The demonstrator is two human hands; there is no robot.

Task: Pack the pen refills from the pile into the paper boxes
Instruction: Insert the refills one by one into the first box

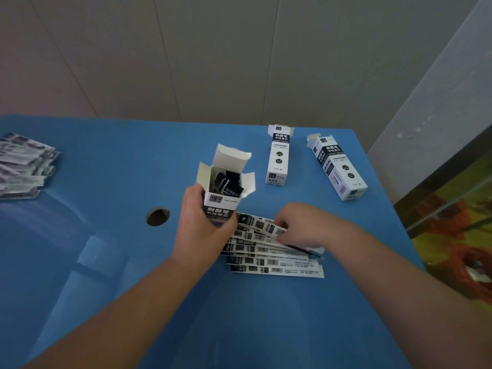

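Head view: we see flat white-and-black wrapped pen refills [271, 251] fanned on the blue table [106, 262], right of its round hole [158, 216]. Right hand [300, 225] fingers pinch the top refill. Left hand [202, 230] fingers curl round an upright, open white paper box [222, 193] holding dark refills, just beyond the hole.

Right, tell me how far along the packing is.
Two boxes stand on the table, flaps still up. The left hand holds an open box partly filled; the right hand picks from the refills. Another pile waits.
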